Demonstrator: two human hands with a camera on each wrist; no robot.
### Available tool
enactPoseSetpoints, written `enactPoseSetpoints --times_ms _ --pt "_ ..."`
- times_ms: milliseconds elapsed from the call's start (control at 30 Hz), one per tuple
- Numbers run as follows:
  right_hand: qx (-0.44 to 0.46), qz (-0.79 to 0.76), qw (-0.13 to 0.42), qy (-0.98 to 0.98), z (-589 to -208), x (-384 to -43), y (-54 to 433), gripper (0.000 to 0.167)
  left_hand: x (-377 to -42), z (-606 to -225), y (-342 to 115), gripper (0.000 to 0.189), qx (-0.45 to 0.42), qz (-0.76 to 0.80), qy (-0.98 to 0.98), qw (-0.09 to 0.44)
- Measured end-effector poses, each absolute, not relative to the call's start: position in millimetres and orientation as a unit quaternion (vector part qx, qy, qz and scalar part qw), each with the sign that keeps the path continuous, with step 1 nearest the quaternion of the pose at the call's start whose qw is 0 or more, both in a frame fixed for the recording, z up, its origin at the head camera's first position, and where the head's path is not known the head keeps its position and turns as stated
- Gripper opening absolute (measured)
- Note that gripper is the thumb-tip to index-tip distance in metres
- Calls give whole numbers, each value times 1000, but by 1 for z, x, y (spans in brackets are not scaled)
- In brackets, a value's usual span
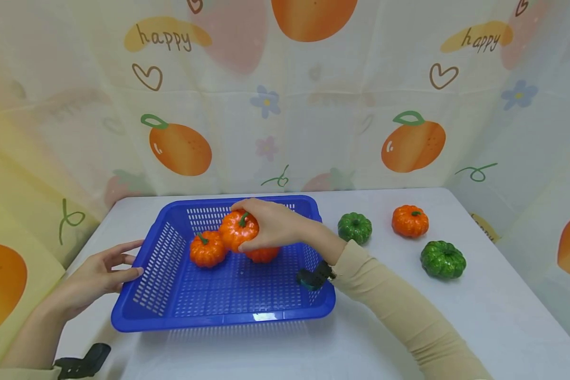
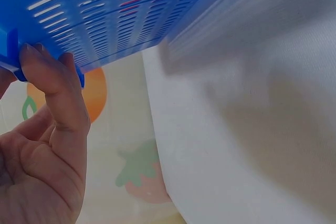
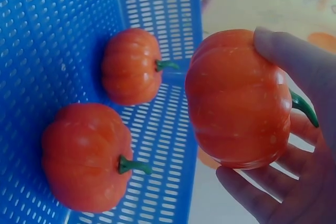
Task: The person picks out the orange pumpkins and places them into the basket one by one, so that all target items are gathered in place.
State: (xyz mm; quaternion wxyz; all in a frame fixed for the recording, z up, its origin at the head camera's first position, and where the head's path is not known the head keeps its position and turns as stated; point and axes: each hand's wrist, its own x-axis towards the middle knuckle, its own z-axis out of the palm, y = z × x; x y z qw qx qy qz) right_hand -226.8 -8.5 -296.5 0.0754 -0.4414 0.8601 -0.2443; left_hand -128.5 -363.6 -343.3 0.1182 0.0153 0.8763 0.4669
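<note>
My right hand [image 1: 274, 221] grips an orange pumpkin [image 1: 237, 231] with a green stem, held up over the blue plastic basket [image 1: 223, 319]. In the right wrist view thumb and fingers wrap around this pumpkin [image 3: 239, 98]. Below it in the basket sit two more orange pumpkins: one [image 1: 208, 249] to the left, the other [image 1: 264, 255] partly hidden by the held one and the hand. At the basket's left side my left hand [image 1: 102, 274] holds the rim; the left wrist view shows its fingers [image 2: 65, 93] curled over the edge.
On the white table [image 1: 380, 327], right of the basket, stand a green pumpkin [image 1: 354, 228], an orange pumpkin [image 1: 410, 221] and another green pumpkin [image 1: 443, 259]. A printed fabric curtain [image 1: 323, 132] hangs behind the table and along its sides.
</note>
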Motion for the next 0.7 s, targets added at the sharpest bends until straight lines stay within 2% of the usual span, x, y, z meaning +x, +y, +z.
enactPoseSetpoints --times_ms 700 --pt "-461 -220 97 854 -311 -226 -33 72 -128 -342 -363 72 14 461 880 115"
